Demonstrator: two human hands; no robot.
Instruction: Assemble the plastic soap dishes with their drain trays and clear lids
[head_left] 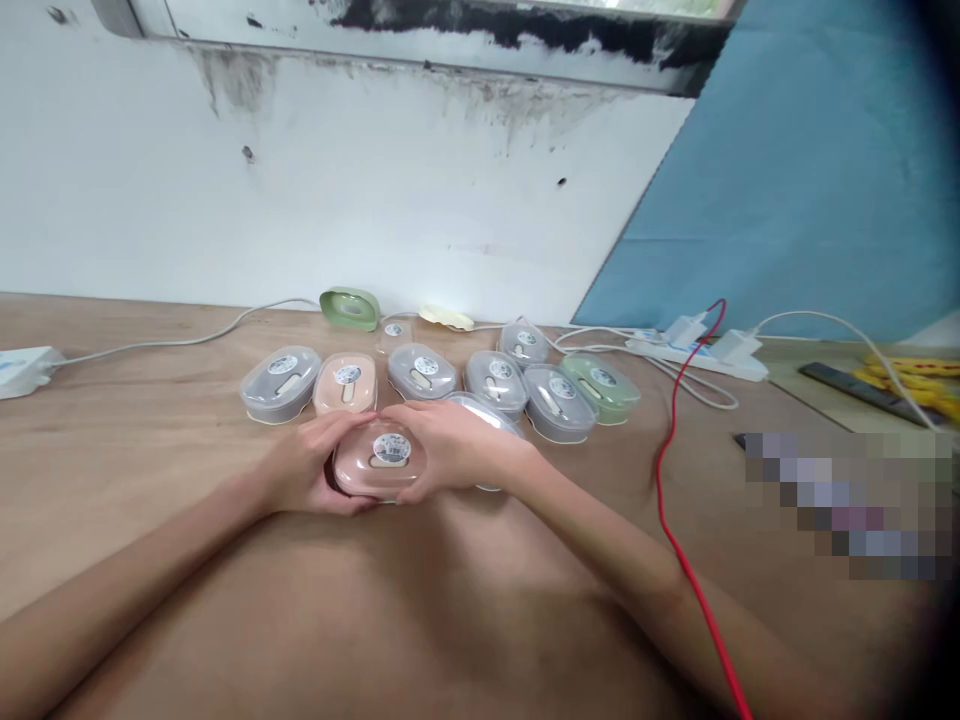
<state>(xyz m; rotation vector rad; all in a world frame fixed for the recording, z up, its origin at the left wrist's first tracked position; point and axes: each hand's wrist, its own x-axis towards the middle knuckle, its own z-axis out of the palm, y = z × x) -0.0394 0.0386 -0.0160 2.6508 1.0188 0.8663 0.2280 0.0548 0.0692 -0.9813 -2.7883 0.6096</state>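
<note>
Between my two hands is a pink oval soap box with a clear lid and a round printed sticker. My left hand wraps its left side, thumb low and fingers over the back edge. On the opposite side, my right hand grips it with the fingers along the top and the thumb near the front. Just behind stand a peach soap box and a grey soap box. Another grey box is partly hidden by my right hand.
More lidded boxes stand behind: a grey one at left, several at right, and a green one. A green open shell leans near the wall. A power strip has white cables; a red cable crosses the right side.
</note>
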